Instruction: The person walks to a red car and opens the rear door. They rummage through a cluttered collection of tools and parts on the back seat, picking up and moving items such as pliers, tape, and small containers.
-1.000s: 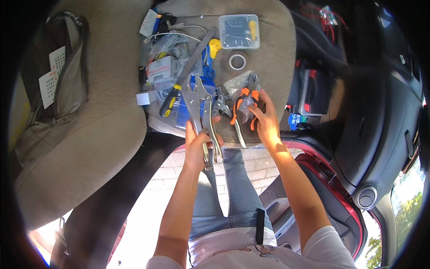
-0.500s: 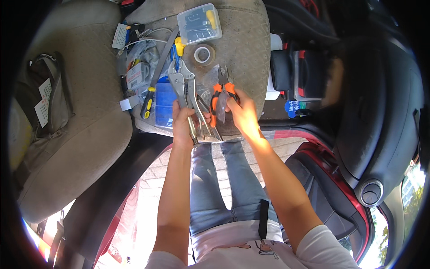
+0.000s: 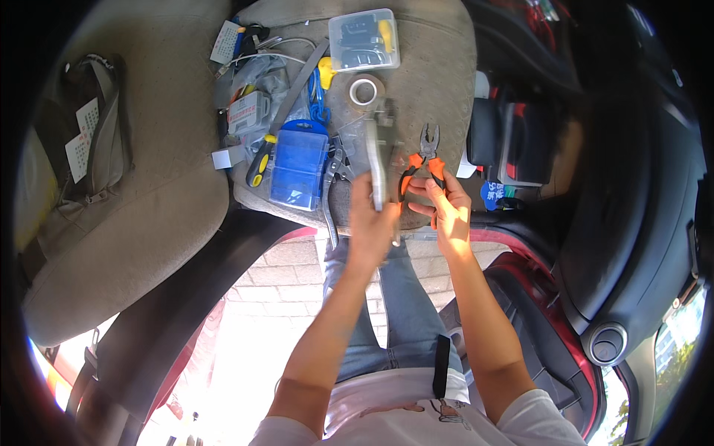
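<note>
My left hand point(image 3: 373, 223) is closed around silver locking pliers point(image 3: 376, 160), smeared by motion and seen edge-on, jaws pointing away from me. Just to the right, my right hand point(image 3: 450, 212) grips combination pliers point(image 3: 428, 152) by their orange and black handles; the steel jaws point away and stand slightly apart. Left of my left hand, metal pliers point(image 3: 332, 178) lie on the seat beside a blue-tinted clear plastic box point(image 3: 297, 167). A roll of tape point(image 3: 364, 91) lies beyond the locking pliers.
The car seat point(image 3: 439, 67) carries a clear box of small tools point(image 3: 364, 41), a long file-like tool with a yellow and black handle point(image 3: 262, 160), and plastic bags point(image 3: 269, 74). To the right is the dashboard point(image 3: 617, 193), with the open door point(image 3: 520, 312) nearer me.
The locking pliers have moved right in my left hand and turned edge-on. My right hand has shifted right with the combination pliers. The metal pliers on the seat are now more exposed.
</note>
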Motion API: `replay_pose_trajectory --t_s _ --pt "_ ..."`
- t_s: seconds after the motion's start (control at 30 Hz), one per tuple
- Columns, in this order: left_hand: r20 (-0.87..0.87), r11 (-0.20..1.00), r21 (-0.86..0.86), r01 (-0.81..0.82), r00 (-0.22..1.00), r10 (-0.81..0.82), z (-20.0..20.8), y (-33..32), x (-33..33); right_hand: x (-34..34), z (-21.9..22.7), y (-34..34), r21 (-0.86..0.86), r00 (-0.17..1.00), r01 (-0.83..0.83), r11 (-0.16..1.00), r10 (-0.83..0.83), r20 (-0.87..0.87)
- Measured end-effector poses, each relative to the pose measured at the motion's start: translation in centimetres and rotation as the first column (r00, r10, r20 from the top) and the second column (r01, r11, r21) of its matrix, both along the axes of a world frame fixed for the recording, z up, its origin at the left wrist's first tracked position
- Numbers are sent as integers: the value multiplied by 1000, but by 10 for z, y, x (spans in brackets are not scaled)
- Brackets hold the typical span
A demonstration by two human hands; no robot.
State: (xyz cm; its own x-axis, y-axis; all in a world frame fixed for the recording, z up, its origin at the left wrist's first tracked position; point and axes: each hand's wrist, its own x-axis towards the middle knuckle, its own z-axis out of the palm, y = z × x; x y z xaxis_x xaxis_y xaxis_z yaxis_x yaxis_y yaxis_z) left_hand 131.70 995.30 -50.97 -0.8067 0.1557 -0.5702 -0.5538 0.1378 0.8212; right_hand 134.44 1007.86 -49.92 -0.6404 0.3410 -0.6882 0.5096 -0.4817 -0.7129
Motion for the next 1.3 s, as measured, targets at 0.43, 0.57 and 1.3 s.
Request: replay_pose_trajectory --t_s 0.43,0.57,1.3 --pt "-436 922 -382 64 867 -241 -23 77 -5 -40 -37 22 -316 986 87 945 -36 164" --pt "-429 867 -489 101 837 -340 -19 37 -16 -42 -45 32 -75 970 -171 982 181 164" --pt "12 464 -839 285 862 -506 -65 -180 -112 -48 -34 1 726 699 -620 296 629 341"
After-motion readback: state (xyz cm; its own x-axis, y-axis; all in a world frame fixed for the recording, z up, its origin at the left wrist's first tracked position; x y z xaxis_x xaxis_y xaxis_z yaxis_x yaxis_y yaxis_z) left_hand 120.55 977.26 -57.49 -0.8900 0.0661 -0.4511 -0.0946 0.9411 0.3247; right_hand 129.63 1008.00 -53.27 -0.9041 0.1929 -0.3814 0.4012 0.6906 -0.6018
